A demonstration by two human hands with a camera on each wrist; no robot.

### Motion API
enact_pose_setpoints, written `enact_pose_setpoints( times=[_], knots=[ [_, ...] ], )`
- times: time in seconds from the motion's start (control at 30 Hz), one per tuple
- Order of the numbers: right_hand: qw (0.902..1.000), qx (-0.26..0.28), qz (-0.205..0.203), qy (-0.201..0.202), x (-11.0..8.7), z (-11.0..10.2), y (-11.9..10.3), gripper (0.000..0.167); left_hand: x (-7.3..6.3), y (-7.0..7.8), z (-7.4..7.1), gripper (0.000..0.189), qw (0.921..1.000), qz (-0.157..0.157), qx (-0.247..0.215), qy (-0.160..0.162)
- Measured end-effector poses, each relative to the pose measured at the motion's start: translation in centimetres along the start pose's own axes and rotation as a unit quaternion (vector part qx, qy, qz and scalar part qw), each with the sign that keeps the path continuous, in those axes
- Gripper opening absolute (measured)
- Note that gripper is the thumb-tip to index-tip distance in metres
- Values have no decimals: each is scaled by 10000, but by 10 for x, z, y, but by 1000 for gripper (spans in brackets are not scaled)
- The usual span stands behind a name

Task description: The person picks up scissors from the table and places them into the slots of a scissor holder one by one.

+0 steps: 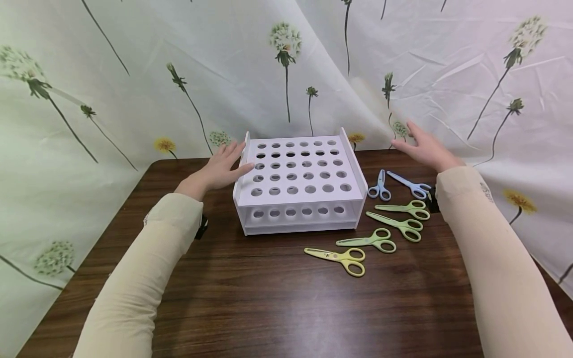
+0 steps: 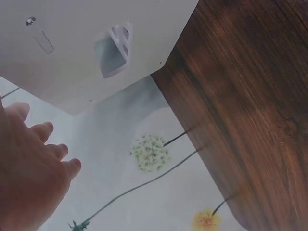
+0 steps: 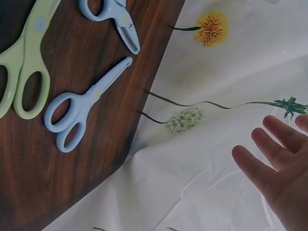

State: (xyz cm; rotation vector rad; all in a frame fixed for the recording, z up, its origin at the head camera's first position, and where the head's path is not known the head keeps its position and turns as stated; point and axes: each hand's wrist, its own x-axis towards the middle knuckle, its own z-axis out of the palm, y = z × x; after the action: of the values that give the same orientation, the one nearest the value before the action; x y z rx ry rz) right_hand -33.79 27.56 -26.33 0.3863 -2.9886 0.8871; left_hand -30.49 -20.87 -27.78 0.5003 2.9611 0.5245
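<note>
A white rack (image 1: pixel 297 199) with rows of round holes stands on the table. At its left side is my left hand (image 1: pixel 221 166), fingers extended; whether it touches the side panel cannot be told from the head view. The left wrist view shows these fingers near the panel (image 2: pixel 72 62), holding nothing. My right hand (image 1: pixel 427 149) hovers spread and bare, beyond the scissors on the right. Nearest to it lie two blue scissors (image 1: pixel 380 188), which the right wrist view also shows with a green pair (image 3: pixel 43 29). Closer to me are three green scissors (image 1: pixel 403 226) and a yellow pair (image 1: pixel 342 257).
Dark wooden table (image 1: pixel 268 308) carries everything. Behind it hangs a white cloth (image 1: pixel 215 59) printed with dandelions, close to the rack's back. The scissors form a slanting line from the rack's right side to its front.
</note>
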Motion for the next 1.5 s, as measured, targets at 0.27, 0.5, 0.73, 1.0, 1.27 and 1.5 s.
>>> enact_pose_setpoints(
  times=[0.27,0.5,0.73,1.0,1.27,1.5],
  knots=[
    [9999,-107,-109,81,-4,8,7,84,-2,-2,1,81,10000,-4,-36,-27],
    [10000,-56,-57,-42,-4,13,13,87,-4,-3,3,81,9999,37,-104,-29],
    [9997,7,101,-232,-7,18,18,90,-7,-4,5,77,9997,109,-198,-42],
    [9985,-61,358,-406,-9,29,24,91,-7,-8,8,72,9994,81,-325,-89],
    [9981,-24,401,-457,-8,38,30,90,-7,-10,9,71,9995,143,-284,-63],
    [9984,-50,354,-435,-6,45,34,88,-7,-10,9,68,9990,180,-401,0]
  ],
)
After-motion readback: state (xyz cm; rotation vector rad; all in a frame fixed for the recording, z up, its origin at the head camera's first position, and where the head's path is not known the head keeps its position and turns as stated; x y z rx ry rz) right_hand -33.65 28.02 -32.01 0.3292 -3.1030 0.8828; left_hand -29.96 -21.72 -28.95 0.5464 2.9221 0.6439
